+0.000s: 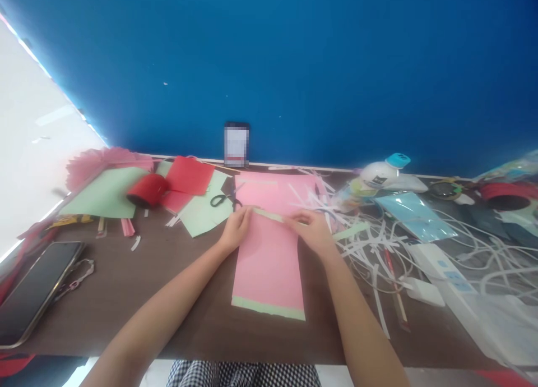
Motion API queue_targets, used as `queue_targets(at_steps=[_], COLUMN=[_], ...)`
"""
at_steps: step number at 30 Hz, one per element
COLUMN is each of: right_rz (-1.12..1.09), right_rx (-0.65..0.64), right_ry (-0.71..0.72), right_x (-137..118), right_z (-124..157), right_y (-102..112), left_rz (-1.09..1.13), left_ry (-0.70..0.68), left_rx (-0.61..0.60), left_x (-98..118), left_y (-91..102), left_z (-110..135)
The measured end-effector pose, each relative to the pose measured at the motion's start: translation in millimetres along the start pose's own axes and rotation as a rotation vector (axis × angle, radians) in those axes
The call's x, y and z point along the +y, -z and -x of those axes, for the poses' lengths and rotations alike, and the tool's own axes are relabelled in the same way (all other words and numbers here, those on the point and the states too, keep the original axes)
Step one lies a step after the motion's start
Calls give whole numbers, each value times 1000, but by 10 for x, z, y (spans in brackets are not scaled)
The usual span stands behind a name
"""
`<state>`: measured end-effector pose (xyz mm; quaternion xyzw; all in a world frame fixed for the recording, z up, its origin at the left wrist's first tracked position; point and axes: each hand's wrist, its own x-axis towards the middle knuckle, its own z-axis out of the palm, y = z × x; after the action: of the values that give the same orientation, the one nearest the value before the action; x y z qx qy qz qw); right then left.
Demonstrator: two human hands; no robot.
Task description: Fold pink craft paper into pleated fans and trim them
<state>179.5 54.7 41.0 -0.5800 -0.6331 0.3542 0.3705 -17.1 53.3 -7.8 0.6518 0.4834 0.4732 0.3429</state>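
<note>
A pink sheet of paper (269, 263) lies on the brown desk in front of me, with a pale green strip along its near edge. Across the middle of the sheet I hold a narrow pale green paper strip (269, 215). My left hand (236, 228) pinches its left end and my right hand (309, 229) pinches the right part. Further back lies more pink paper (286, 188). Just beyond my left hand rest dark-handled scissors (219, 199), partly over a pale green sheet (205, 213).
A phone (40, 291) lies at the left. Red paper (190, 175) and a red roll (148, 190) sit back left. At the right are white paper scraps (374, 244), tangled cables, a power strip (445, 280) and a white bottle with blue cap (380, 174). A blue wall (294, 73) stands behind.
</note>
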Motion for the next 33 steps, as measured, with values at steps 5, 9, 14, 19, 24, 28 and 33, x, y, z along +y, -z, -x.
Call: queue_targets(at_steps=[5, 9, 14, 19, 24, 28, 33], right_rz=[24, 35, 43, 25, 47, 68, 113], right_rx=[27, 18, 30, 38, 48, 37, 26], right_ry=[19, 7, -50, -92, -74, -64, -31], right_x=[12, 50, 68, 79, 82, 67, 48], right_z=[-8, -33, -34, -40, -59, -60, -62], right_y=[-17, -30, -39, -52, -61, -66, -62], left_rz=[7, 41, 77, 102, 108, 92, 110], left_ry=[-15, -3, 29, 33, 39, 47, 55], left_rx=[4, -8, -26, -38, -41, -41, -62], left_x=[1, 19, 25, -1, 9, 36, 44], left_y=[2, 15, 27, 21, 18, 23, 37], left_z=[-3, -5, -10, -10, -10, -14, -13])
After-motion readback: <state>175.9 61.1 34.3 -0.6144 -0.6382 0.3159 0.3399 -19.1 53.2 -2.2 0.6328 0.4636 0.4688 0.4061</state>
